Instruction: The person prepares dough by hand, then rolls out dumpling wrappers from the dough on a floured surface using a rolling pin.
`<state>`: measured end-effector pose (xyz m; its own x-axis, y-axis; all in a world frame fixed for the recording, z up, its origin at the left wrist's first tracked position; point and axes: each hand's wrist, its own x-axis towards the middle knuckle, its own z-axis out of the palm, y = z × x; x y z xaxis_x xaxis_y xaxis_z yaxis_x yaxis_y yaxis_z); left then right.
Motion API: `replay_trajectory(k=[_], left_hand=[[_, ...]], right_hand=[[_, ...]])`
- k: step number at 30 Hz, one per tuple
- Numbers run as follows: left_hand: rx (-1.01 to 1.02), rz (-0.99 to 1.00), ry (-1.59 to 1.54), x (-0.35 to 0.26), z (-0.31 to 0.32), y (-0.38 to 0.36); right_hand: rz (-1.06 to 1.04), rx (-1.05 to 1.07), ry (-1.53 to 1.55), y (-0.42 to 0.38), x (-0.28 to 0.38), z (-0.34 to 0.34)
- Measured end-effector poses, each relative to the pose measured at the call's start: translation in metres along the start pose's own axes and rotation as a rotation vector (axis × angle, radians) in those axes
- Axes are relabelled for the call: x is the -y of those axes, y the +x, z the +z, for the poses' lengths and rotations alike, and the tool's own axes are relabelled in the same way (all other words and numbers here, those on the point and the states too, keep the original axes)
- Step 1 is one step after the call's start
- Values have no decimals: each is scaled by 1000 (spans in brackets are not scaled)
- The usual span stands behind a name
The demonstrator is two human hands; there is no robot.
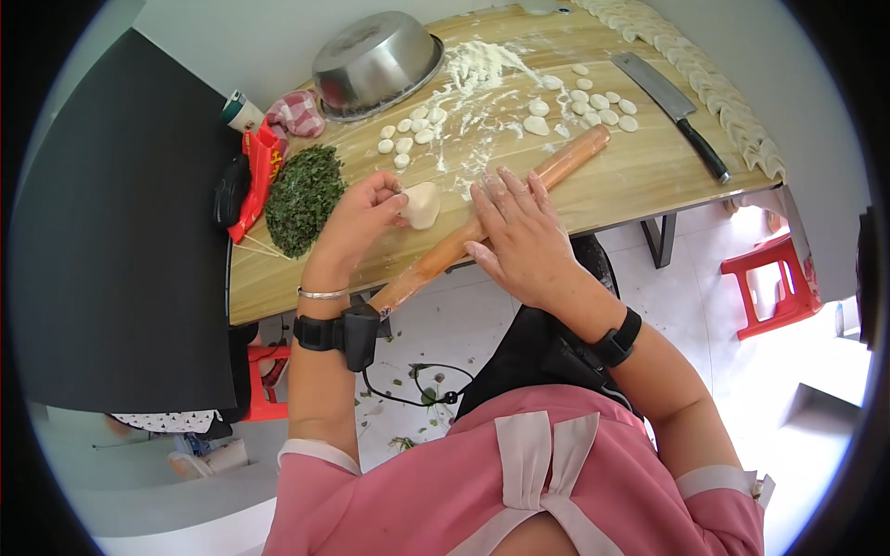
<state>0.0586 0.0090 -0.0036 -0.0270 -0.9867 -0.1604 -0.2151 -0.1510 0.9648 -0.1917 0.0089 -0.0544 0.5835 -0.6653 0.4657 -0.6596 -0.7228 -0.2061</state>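
Observation:
At the table's front edge, my left hand (374,206) pinches the side of a small, flat dough wrapper (424,206) between thumb and fingers. My right hand (524,236) lies flat on a wooden rolling pin (572,157), palm down and fingers stretched out, dusted with flour. The rolling pin runs diagonally, its near end below my left wrist and its far end toward the right of the table. Small dough pieces (536,124) lie beyond the pin, with another group left of the loose flour (484,65).
Chopped greens (306,199) are heaped at the left, beside a red packet (257,176). An upturned metal bowl (375,65) stands at the back. A cleaver (660,88) lies on the right, its black handle near the edge, alongside rows of folded dumplings (709,79).

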Motion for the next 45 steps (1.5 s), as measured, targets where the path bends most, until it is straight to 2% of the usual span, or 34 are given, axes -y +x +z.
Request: replay_trajectory(k=[7, 9, 12, 16, 19, 21, 24, 30, 31, 33, 34, 36, 40, 42, 45], left_hand=[[82, 63, -30, -7, -4, -2], [155, 18, 122, 1, -10, 5], [112, -95, 215, 9, -14, 11], [71, -97, 286, 9, -9, 6], [27, -90, 359, 11, -10, 12], [-49, 23, 501, 15, -11, 17], [-39, -61, 413, 8, -10, 19], [-59, -11, 461, 14, -14, 23], [-59, -11, 461, 16, -15, 24], [-34, 60, 545, 21, -16, 25], [-34, 62, 541, 17, -12, 22], [2, 81, 647, 8, -5, 14], [-2, 61, 527, 4, -3, 6], [20, 41, 154, -1, -1, 0], [51, 51, 44, -12, 2, -7]], right_hand=[[8, 26, -20, 7, 1, 4], [16, 52, -40, 8, 2, 1], [7, 5, -31, 8, 1, 4], [2, -9, -1, 19, 2, 9], [49, 58, -32, 50, 4, 19], [81, 209, -74, 75, 4, 24], [80, 275, -95, 105, 1, 42], [91, 388, -41, 131, 1, 41], [92, 388, -41, 125, 2, 41], [61, 240, -102, 100, 3, 37], [59, 241, -106, 86, 3, 34], [47, 107, -39, 58, 2, 26], [8, 51, -26, 14, 2, 3], [-11, 26, -3, 3, 2, -1], [-21, 0, -1, -1, 0, 0]])
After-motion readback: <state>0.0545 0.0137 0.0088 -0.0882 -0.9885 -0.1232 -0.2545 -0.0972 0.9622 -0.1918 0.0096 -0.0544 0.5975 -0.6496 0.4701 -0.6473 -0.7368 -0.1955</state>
